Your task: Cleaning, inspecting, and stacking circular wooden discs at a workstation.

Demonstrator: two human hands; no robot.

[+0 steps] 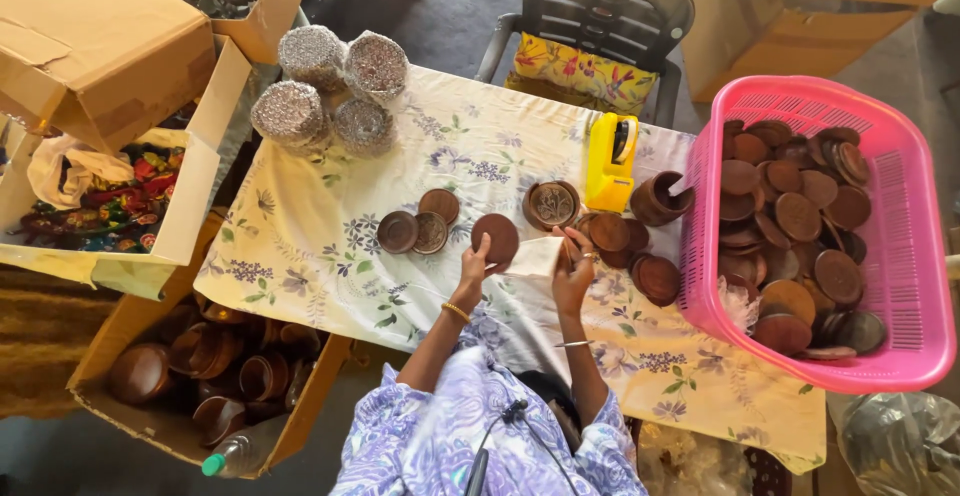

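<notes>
Lid: my left hand pinches the brown disc, frame centre.
Cloth: white cloth immediately right, gripped by my right hand.

A table draped in a pale cloth with blue flowers stands on a grey concrete floor in soft daylight, a dark plastic chair with a yellow floral cushion behind it and brown cardboard boxes crowding both sides
</notes>
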